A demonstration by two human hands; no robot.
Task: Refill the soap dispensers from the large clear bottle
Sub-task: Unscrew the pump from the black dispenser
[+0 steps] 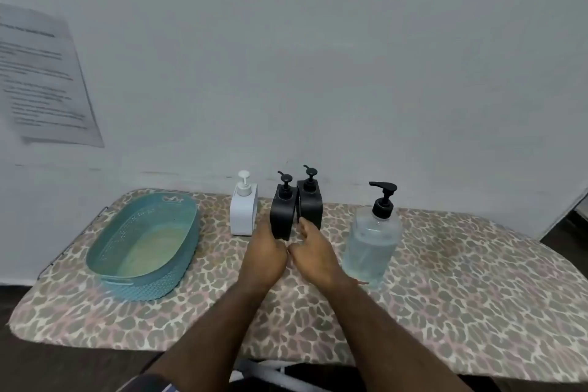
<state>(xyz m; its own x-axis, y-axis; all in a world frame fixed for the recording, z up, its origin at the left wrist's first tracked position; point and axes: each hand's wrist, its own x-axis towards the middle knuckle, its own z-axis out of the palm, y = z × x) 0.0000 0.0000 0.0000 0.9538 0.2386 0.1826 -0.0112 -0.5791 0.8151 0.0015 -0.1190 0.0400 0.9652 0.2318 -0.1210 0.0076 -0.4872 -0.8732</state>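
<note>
A person's two bare forearms reach forward over a counter [445,280] covered in a leopard-print cloth, set against a pale wall. Three soap dispensers stand in a row near the wall. On the left is a white dispenser [243,212] with a white pump. Just beside it is a black dispenser [283,215], and touching or almost touching that one, slightly further back, is a second black dispenser [310,205]. Both black ones have black pumps.

The left hand [265,253] is against the left side of the nearer black dispenser, fingers curved round its lower edge. The right hand [313,251] reaches to the right of that same dispenser, its fingers at the gap between the two black ones; whether it grips is unclear. The two hands touch each other at the knuckles.

To the right stands the large clear bottle [370,242], upright, with a black pump and pale liquid filling most of it. It is just beside the right wrist.

On the left of the counter sits a teal plastic basket [108,251]. A blurred printed sheet [41,73] hangs on the wall at far left.
</note>
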